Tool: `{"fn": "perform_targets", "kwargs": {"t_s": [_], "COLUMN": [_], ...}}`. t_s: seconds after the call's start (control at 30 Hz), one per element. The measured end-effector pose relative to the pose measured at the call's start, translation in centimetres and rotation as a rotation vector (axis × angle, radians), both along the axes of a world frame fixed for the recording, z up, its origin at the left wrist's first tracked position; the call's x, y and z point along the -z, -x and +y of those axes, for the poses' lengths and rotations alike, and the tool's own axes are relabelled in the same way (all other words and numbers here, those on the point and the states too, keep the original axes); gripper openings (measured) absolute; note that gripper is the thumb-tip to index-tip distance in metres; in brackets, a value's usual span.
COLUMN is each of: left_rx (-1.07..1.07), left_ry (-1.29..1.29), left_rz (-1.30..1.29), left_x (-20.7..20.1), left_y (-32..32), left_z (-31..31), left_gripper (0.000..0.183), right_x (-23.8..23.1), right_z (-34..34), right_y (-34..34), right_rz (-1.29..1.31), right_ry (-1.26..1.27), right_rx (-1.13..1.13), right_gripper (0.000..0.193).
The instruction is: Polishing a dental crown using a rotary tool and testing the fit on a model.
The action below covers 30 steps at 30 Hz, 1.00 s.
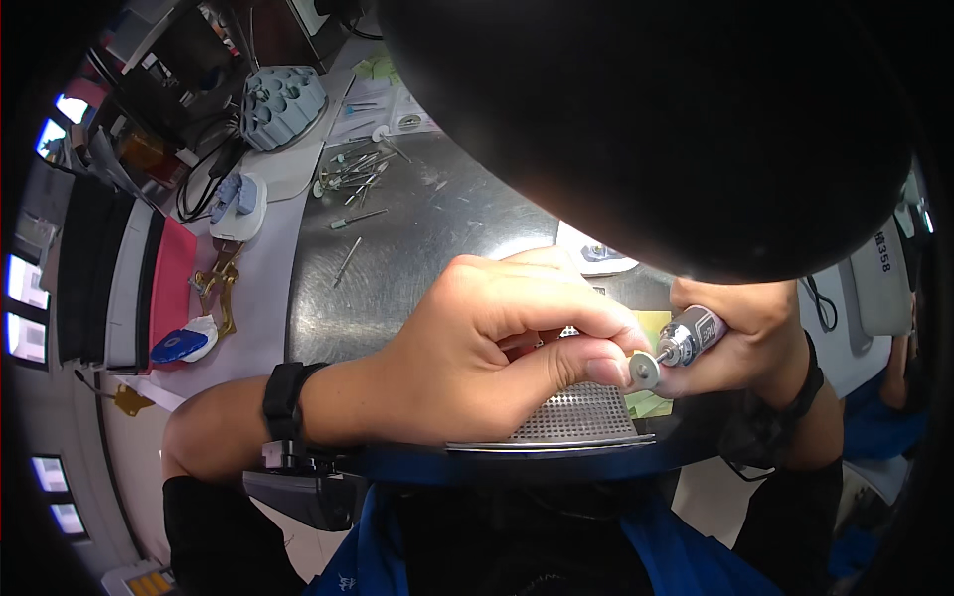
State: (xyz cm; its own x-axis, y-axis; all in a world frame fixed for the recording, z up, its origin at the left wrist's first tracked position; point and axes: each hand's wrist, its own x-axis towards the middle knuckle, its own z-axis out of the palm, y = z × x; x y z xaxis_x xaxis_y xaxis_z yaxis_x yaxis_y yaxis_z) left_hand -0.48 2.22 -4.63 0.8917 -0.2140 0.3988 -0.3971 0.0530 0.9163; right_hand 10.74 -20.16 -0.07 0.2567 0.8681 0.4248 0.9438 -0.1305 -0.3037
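My right hand (750, 323) is wrapped around a silver rotary handpiece (693, 336). Mounted on the handpiece's tip is a small pale round disc (644, 372). My left hand (487, 348) comes in from the left with thumb and forefinger pinched together right at the disc's edge. Whatever lies between those fingertips is too small and covered to make out. Both hands meet above a perforated metal screen (571, 415) at the bench's near edge. Yellow-green paper (651, 405) shows beside the screen, under the hands.
A pile of rotary burs (358, 177) lies on the metal bench top (427, 199). At left stands a brass articulator (227, 283) with a dental model (237, 196). Behind it is a grey holder block (283, 107). A large black rounded object (656, 129) blocks the upper right.
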Motion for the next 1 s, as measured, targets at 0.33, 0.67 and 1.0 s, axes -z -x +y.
{"fn": "perform_targets", "kwargs": {"t_s": [0.33,0.67,1.0], "left_rx": [0.047,-0.005,-0.108], "left_ry": [-0.019,0.052,0.084], "left_rz": [-0.018,-0.047,-0.032], "left_x": [-0.3,-0.2,0.2], "left_y": [-0.2,0.0,0.2], "left_z": [0.3,0.0,-0.6], "left_gripper": [0.008,0.014,0.011], "right_x": [0.5,0.5,0.4], "right_z": [0.4,0.5,0.2], "right_y": [-0.4,-0.6,-0.5], "right_rz": [-0.054,0.007,0.041], "right_ry": [-0.125,-0.231,-0.177], "right_rx": [0.014,-0.042,0.005], "right_gripper": [0.049,0.042,0.042]}}
